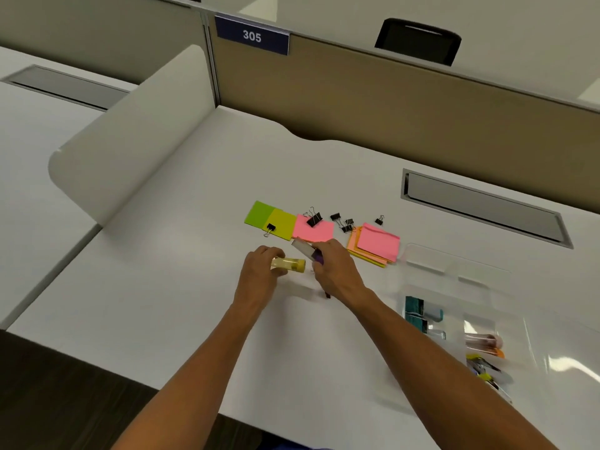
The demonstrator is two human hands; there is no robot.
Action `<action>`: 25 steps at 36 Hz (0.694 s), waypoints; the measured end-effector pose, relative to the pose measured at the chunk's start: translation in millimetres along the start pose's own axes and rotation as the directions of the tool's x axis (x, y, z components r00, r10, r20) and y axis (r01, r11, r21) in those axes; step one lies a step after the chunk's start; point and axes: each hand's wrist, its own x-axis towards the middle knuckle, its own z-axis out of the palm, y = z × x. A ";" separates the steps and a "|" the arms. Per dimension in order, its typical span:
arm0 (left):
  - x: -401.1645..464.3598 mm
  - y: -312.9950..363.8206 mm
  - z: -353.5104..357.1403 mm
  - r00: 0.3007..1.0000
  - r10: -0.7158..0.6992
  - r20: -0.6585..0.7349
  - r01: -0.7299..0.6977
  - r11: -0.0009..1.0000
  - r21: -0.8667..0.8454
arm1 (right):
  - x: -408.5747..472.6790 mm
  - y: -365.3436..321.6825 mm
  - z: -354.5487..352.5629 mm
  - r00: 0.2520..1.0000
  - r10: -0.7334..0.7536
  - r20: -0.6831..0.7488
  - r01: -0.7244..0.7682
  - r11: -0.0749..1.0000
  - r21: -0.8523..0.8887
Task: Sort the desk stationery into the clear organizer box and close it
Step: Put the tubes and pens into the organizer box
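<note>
Both hands are working at the middle of the frame, over the white desk. The left hand is curling its fingers around a small yellow translucent tube, which is lying sideways with its capped end pointing right. Just beside it, the right hand is closing its fingers on a purple-and-silver item, its pale end sticking out toward the upper left; what exactly it is, I cannot tell.

Just above the hands, sticky notes are lying flat: a green and yellow pad with a black binder clip resting on it, then a pink pad carrying a larger binder clip. More small clips are scattered to the right of that, near a fanned stack of orange and pink notes.

At the lower right of the frame, the clear organizer box is sitting open, its lid lying back toward the notes. Inside, teal items are filling the near-left compartment, and a few blurred pieces are lying in another.
</note>
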 end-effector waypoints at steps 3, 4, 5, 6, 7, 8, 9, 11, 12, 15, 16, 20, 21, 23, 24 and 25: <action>-13.0 23.2 7.5 1.000 0.017 -0.023 -0.017 0.999 -0.038 | -15.3 13.1 -19.6 1.000 -0.007 -0.021 0.007 0.999 0.039; -17.6 31.9 10.8 0.999 0.030 -0.031 -0.031 0.998 -0.047 | -20.9 18.9 -27.1 1.000 -0.009 -0.029 0.011 0.999 0.048; -21.2 38.9 13.9 0.998 0.042 -0.037 -0.044 0.997 -0.056 | -25.2 24.5 -33.9 0.999 -0.012 -0.040 0.015 0.998 0.057; -24.5 46.7 17.3 0.998 0.057 -0.041 -0.059 0.997 -0.059 | -29.6 31.1 -41.3 0.999 -0.012 -0.052 0.015 0.998 0.066; -28.1 55.9 20.9 0.996 0.073 -0.041 -0.076 0.995 -0.059 | -34.8 38.7 -49.6 0.998 -0.007 -0.068 0.012 0.997 0.075; -30.9 64.4 24.3 0.996 0.086 -0.037 -0.088 0.994 -0.060 | -39.6 46.5 -57.6 0.996 0.000 -0.088 0.007 0.996 0.084; -33.3 72.7 27.4 0.995 0.093 -0.032 -0.095 0.994 -0.063 | -45.0 54.3 -65.3 0.994 0.007 -0.110 0.003 0.996 0.090; -38.1 90.3 35.1 0.994 0.105 -0.020 -0.106 0.992 -0.067 | -58.5 70.3 -81.8 0.988 0.020 -0.154 -0.004 0.995 0.101; -38.6 94.7 37.2 0.994 0.108 -0.013 -0.109 0.992 -0.066 | -62.4 75.3 -86.8 0.985 0.029 -0.171 -0.010 0.994 0.109; -44.0 116.2 50.2 0.988 0.152 0.018 -0.151 0.986 -0.065 | -83.2 97.6 -108.0 0.972 0.086 -0.217 -0.055 0.988 0.145; -45.7 124.1 54.8 0.985 0.167 0.035 -0.164 0.984 -0.065 | -89.7 105.9 -114.9 0.968 0.096 -0.233 -0.060 0.986 0.158; -53.4 155.4 73.9 0.975 0.211 0.069 -0.208 0.977 -0.046 | -115.3 139.5 -140.7 0.948 0.134 -0.289 -0.086 0.981 0.173; -55.5 162.0 78.4 0.971 0.229 0.073 -0.226 0.973 -0.044 | -121.4 147.3 -145.6 0.943 0.153 -0.296 -0.102 0.978 0.179; -59.4 174.6 86.9 0.960 0.265 0.094 -0.261 0.964 -0.051 | -133.5 162.3 -153.6 0.931 0.189 -0.311 -0.131 0.971 0.198; -60.8 180.5 91.2 0.953 0.283 0.107 -0.278 0.959 -0.063 | -139.7 169.1 -156.6 0.926 0.207 -0.316 -0.144 0.967 0.210; -62.0 186.6 95.2 0.947 0.297 0.121 -0.290 0.954 -0.072 | -146.3 175.5 -159.2 0.921 0.223 -0.320 -0.156 0.963 0.220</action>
